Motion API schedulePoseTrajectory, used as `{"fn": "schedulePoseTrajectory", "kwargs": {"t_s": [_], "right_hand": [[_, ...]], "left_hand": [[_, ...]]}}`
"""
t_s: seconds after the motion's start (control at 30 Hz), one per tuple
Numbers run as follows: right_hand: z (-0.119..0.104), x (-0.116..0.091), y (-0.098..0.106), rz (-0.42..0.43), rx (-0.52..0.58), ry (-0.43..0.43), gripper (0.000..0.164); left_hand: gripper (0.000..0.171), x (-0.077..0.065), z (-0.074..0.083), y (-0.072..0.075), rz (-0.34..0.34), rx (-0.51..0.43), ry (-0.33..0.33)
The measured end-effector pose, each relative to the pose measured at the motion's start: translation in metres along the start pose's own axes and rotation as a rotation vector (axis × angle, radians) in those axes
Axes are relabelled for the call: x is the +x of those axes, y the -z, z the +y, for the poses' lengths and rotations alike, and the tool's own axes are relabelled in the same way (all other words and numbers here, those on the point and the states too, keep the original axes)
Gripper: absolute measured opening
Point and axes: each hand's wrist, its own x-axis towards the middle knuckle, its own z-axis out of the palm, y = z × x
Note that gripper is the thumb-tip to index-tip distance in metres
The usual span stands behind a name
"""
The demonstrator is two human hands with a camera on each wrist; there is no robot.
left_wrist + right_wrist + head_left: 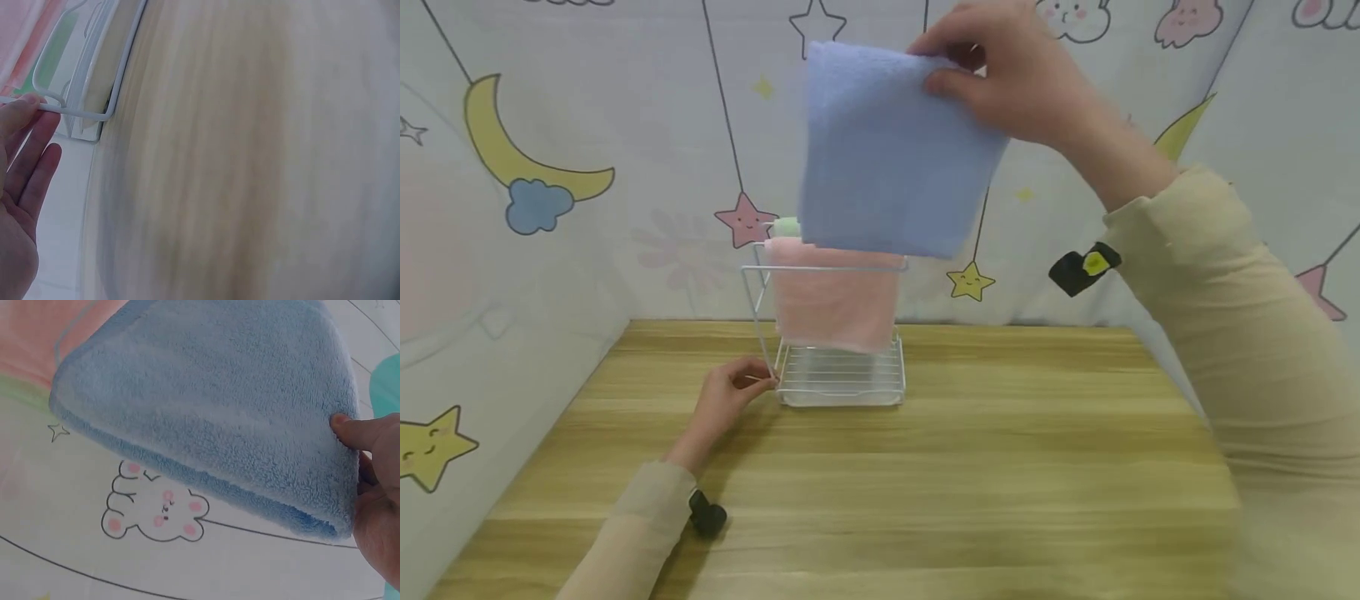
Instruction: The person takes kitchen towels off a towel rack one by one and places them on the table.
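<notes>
A light blue folded towel (902, 158) hangs in the air above a small white wire rack (842, 402). My right hand (1011, 79) pinches the towel by its upper right corner, thumb on the near face. In the right wrist view the thick, fluffy towel (219, 400) shows its folded layers. A pink towel (835, 300) drapes over a rack bar, and a bit of a green towel (786, 227) shows behind it; the blue towel hides the rest. My left hand (726, 400) pinches the rack's white wire (75, 112) low on its left side.
The rack stands toward the back of a wood-grain table (1000, 467), with a shallow tray at its base. Behind the table hangs a pale backdrop (677, 125) printed with stars, moons and clouds. A black wrist device (707, 515) sits at the left cuff, another (1078, 268) at the right.
</notes>
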Motion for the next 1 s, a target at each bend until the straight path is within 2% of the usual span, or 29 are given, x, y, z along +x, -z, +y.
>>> {"fn": "schedulePoseTrajectory", "kwargs": {"t_s": [0.2,0.4,0.5,0.73,1.0], "right_hand": [[0.027,-0.019,0.017,-0.025,-0.063,-0.059,0.026],[0.055,-0.052,0.016,-0.035,-0.048,-0.083,0.022],[0.067,-0.072,0.007,-0.031,-0.014,-0.091,0.020],[0.089,-0.116,-0.032,-0.058,0.038,-0.023,0.017],[0.092,-0.153,-0.069,-0.202,0.049,-0.044,0.017]], "left_hand": [[0.015,-0.001,-0.002,0.001,0.003,0.009,0.002],[0.015,-0.002,-0.003,0.003,0.003,0.027,-0.001],[0.015,-0.003,-0.002,0.004,0.004,0.035,0.009],[0.016,-0.004,0.002,0.006,0.000,0.056,0.018],[0.016,-0.003,0.001,0.005,0.000,0.051,0.022]]}}
